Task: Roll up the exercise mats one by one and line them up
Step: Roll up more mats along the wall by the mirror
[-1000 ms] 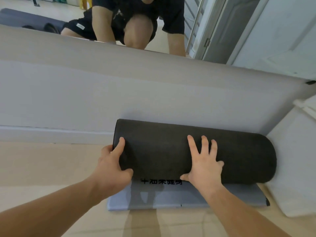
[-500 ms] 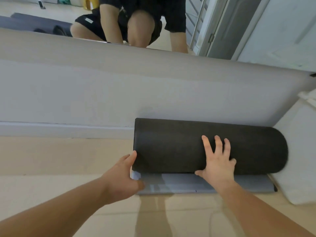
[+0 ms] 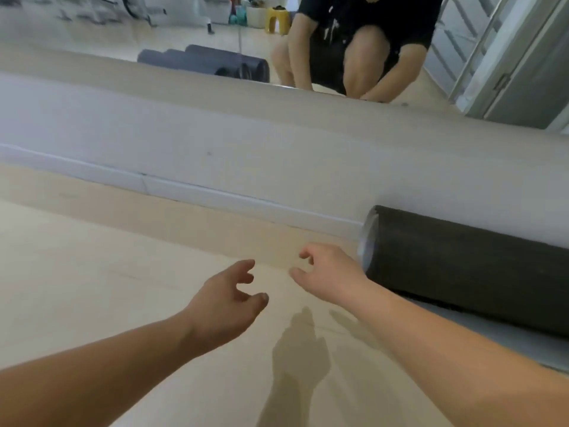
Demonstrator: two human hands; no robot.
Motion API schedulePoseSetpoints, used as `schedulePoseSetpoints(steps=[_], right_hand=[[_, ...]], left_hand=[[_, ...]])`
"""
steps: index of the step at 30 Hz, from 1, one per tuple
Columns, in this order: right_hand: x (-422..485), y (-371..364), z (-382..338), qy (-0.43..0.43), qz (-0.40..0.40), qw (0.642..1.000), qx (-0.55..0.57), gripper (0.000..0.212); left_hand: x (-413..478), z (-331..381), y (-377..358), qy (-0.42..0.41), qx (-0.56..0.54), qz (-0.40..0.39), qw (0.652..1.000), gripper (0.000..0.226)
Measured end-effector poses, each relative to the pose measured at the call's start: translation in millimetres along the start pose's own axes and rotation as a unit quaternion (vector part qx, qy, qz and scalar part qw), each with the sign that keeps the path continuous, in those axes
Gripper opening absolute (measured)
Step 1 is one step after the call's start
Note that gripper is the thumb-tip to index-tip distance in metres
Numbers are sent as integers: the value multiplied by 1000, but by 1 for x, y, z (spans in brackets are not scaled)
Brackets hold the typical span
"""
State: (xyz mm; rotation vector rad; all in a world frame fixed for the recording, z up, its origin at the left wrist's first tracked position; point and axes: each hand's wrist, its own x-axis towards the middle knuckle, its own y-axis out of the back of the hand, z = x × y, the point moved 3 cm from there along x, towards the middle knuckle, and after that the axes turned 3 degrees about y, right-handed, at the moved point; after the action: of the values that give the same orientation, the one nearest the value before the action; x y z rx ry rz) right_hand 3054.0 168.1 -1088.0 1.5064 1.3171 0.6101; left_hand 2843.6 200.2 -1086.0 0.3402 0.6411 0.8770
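Note:
A rolled dark grey exercise mat (image 3: pixel 462 263) lies against the white baseboard at the right, with a short grey flap of it (image 3: pixel 505 337) flat on the floor in front. My left hand (image 3: pixel 228 300) hovers over the bare floor to the left of the roll, fingers loosely curled and holding nothing. My right hand (image 3: pixel 329 272) is just left of the roll's open end, also loosely curled and empty, apart from the mat.
A wall mirror above the baseboard (image 3: pixel 184 188) reflects a crouching person (image 3: pixel 363 41) and several rolled grey mats (image 3: pixel 209 64) side by side. A door frame (image 3: pixel 517 63) stands at the far right. Light wooden floor (image 3: pixel 92 272) stretches to the left.
Both hands have come off the rolled mat and moved left over the floor. The view has swung left, so the roll now sits at the right edge.

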Motion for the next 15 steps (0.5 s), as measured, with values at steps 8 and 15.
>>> schedulePoseSetpoints(steps=[8, 15], right_hand=[[-24, -57, -300, 153, -108, 982, 20, 37], [-75, -164, -547, 222, -185, 952, 105, 25]], left_hand=[[-115, -159, 217, 74, 30, 113, 990, 52], [-243, -341, 347, 157, -54, 191, 968, 49]])
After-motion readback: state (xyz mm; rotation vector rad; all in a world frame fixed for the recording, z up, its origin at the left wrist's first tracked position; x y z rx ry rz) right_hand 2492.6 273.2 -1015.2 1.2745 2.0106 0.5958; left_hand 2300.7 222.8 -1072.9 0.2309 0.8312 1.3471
